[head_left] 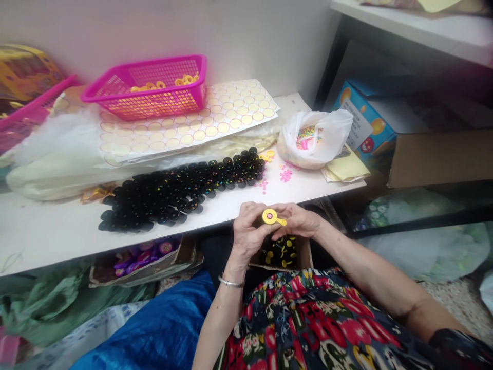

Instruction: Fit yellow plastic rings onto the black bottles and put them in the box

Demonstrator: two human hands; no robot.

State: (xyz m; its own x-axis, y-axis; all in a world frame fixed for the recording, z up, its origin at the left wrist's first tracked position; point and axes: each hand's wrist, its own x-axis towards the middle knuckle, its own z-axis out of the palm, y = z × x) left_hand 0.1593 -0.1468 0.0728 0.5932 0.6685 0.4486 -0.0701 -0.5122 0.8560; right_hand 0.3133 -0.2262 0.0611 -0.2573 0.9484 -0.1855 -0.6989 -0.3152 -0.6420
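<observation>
Both my hands meet just below the front edge of the white table [46, 231]. My left hand [248, 234] and my right hand [298, 221] are closed together round a small yellow ring-shaped toy piece [271, 217] with a short handle. Right under the hands an open cardboard box [283, 253] holds black and yellow pieces. On the table lies a long heap of small black caps [181, 187] with glittering tops. Behind it are sheets of round pale yellow stickers [200, 123].
A pink basket [154, 87] with yellow rings stands at the back, another pink basket [26, 113] at far left. A white bag of coloured beads [314, 136] and a blue carton [364, 115] sit at right. A tray of purple items [142, 254] lies under the table.
</observation>
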